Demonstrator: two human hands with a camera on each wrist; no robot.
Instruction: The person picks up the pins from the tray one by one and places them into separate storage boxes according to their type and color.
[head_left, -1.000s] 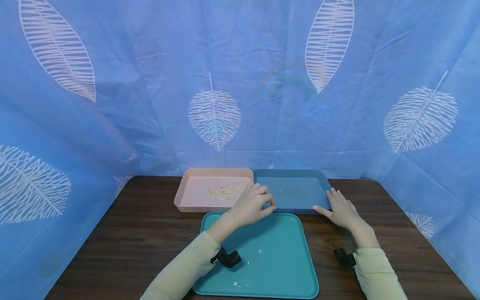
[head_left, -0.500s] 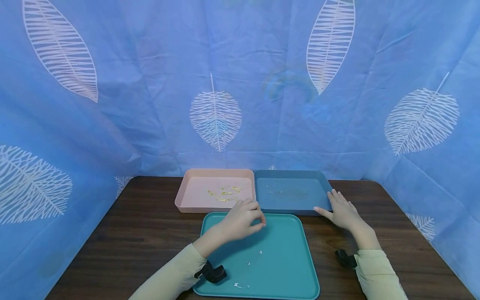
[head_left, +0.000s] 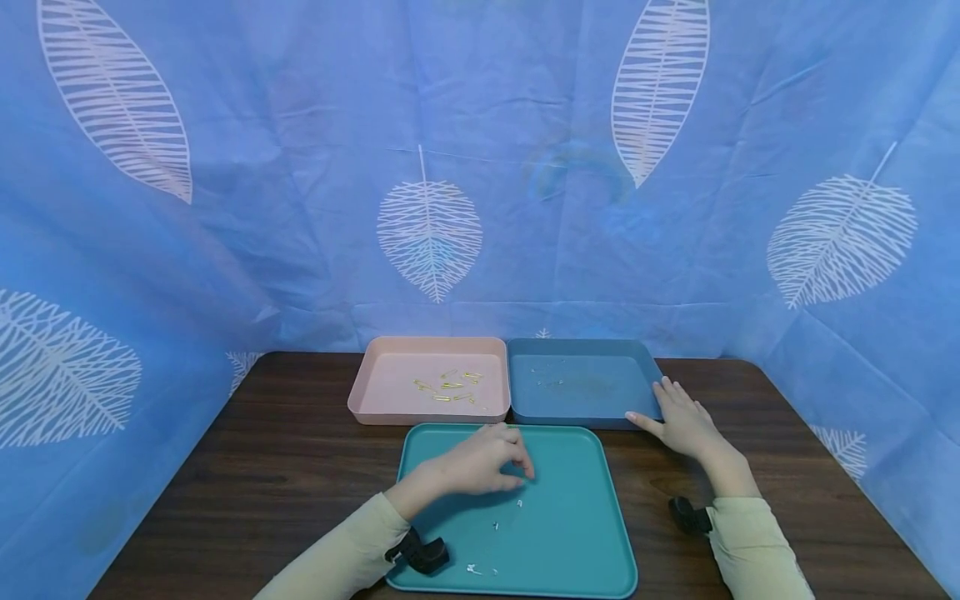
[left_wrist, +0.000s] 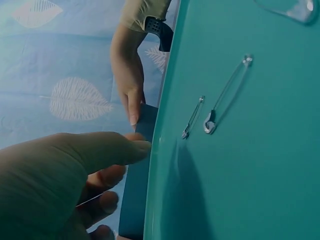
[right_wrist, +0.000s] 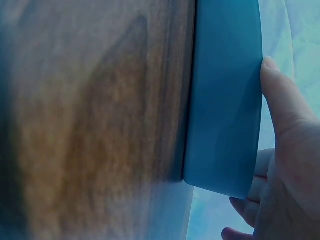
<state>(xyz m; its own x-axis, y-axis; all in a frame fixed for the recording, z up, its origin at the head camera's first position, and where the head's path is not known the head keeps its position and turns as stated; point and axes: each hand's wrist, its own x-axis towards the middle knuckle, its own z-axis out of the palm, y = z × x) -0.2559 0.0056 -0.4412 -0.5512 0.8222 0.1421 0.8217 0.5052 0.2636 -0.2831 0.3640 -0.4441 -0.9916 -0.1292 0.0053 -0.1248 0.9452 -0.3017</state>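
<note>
My left hand (head_left: 483, 461) hovers over the upper part of the teal tray (head_left: 573, 533), thumb and fingers apart, with nothing visible between them. Below it lie small silver safety pins (left_wrist: 194, 117), and a larger silver safety pin (head_left: 472, 569) sits near the tray's front edge. With fingers spread, my right hand (head_left: 681, 423) rests at the near right corner of the blue tray (head_left: 600, 400); the thumb (right_wrist: 272, 82) touches its rim. A few silver safety pins (head_left: 551, 382) lie in the blue tray. Gold safety pins (head_left: 452, 386), several of them, are in the pink tray (head_left: 390, 375).
The pink and blue trays stand side by side at the back of the dark wooden table (head_left: 247, 475), behind the teal tray. A blue curtain (head_left: 315, 208) with white leaf prints hangs around the table's back and sides.
My left hand has drawn back from the front edge of the blue tray to above the teal tray, and its thumb and fingers have spread apart. The right hand stays at the blue tray's corner.
</note>
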